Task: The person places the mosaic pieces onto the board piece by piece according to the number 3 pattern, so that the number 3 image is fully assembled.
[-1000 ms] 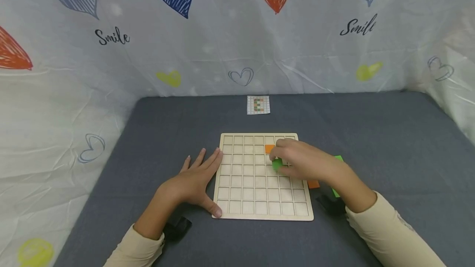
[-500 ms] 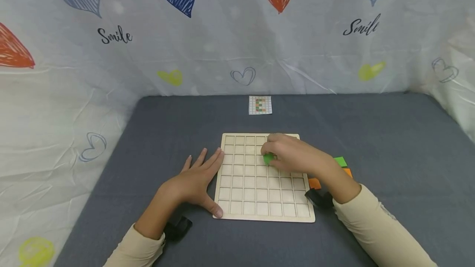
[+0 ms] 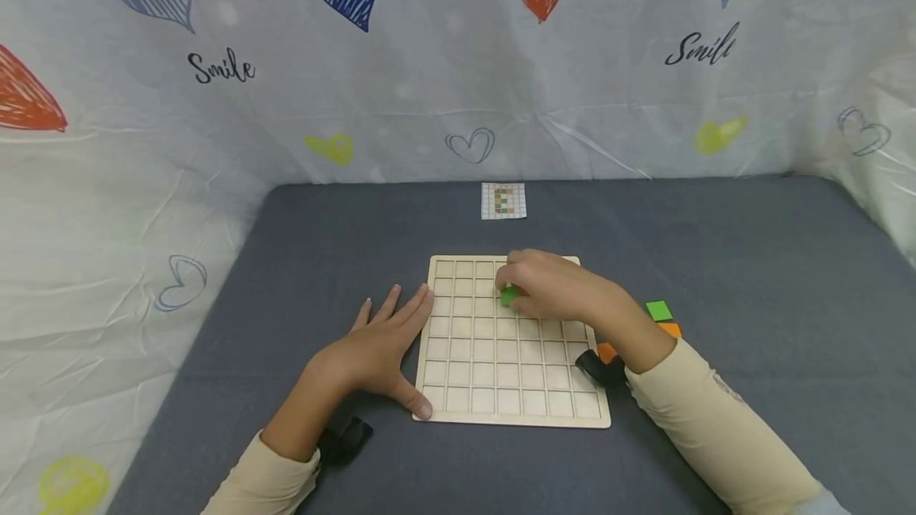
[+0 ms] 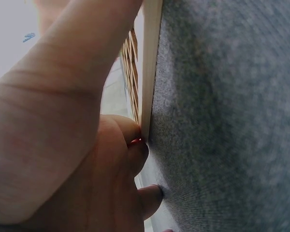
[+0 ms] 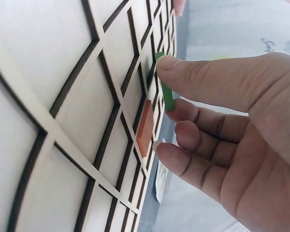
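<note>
Between thumb and fingertips, my right hand (image 3: 551, 284) pinches a small green square tile (image 3: 510, 296) over the upper middle of a wooden grid board (image 3: 511, 423). In the right wrist view the green tile (image 5: 168, 96) stands on edge, close to the grid; I cannot tell whether it touches. An orange tile (image 5: 145, 128) sits in a cell there; my right hand hides it in the head view. My left hand (image 3: 375, 352) lies with fingers spread against the board's left edge, its thumb on the near left corner.
Right of the board lie a loose green tile (image 3: 658, 311) and orange tiles (image 3: 669, 330), partly behind the right forearm. A small printed card (image 3: 504, 202) with a coloured grid pattern lies beyond the board. Black devices (image 3: 599, 368) hang at both wrists. A heart-patterned curtain (image 3: 401, 86) stands behind the table.
My right hand has carried the green tile left and farther away across the board, covering the orange tile in the head view. The left hand keeps its place.
</note>
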Available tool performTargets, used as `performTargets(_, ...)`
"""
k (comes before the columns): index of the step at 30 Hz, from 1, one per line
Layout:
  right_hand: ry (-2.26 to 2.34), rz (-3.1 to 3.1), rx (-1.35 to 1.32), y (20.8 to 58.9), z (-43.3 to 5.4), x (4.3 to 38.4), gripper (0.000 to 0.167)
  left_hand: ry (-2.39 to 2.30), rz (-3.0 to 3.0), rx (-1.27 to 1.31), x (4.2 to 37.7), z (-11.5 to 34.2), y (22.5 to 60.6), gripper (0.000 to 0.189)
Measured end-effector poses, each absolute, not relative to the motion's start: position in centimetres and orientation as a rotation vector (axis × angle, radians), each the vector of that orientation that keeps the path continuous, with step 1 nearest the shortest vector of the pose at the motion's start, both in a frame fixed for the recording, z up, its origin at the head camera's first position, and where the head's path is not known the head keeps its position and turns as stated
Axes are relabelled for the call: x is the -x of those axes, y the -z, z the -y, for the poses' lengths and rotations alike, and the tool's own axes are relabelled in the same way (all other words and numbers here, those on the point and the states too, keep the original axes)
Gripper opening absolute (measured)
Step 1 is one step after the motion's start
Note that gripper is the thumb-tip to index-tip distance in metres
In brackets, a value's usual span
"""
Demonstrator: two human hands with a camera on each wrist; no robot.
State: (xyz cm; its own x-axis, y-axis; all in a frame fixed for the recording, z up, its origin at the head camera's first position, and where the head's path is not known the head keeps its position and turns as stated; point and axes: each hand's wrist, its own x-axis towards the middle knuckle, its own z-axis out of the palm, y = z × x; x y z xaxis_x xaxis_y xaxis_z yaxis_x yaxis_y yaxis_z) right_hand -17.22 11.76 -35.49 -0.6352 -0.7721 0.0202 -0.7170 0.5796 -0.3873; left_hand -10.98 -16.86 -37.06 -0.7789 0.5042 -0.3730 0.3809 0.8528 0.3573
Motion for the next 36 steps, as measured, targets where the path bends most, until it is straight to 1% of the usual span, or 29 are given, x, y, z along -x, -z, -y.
performTargets(6, 0.542, -2.646, 1.217, 35.6, -11.4, 17.8, 0.014, -0.371, -2.564, -0.643, 11.0, 16.9, 37.0, 0.154)
performTargets(13, 0.505, -2.669, 1.102, 35.6, -10.9, 18.4, 0.029, -0.364, -2.563, -0.643, 10.9, 16.8, 37.0, 0.154)
performTargets(21, 0.530, -2.675, 1.087, 35.9, -10.9, 18.5, 0.020, -0.379, -2.563, -0.644, 10.9, 16.7, 36.7, 0.153)
performTargets(26, 0.484, -2.708, 1.143, 36.0, -11.0, 17.9, 0.018, -0.384, -2.564, -0.654, 10.9, 16.7, 36.6, 0.152)
performTargets(32, 0.432, -2.752, 1.205, 36.0, -11.3, 16.6, 0.022, -0.386, -2.564, -0.657, 10.9, 16.8, 36.7, 0.152)
performTargets(36, 0.432, -2.764, 1.262, 35.9, -11.6, 15.2, 0.019, -0.371, -2.564, -0.643, 10.9, 16.8, 36.8, 0.152)
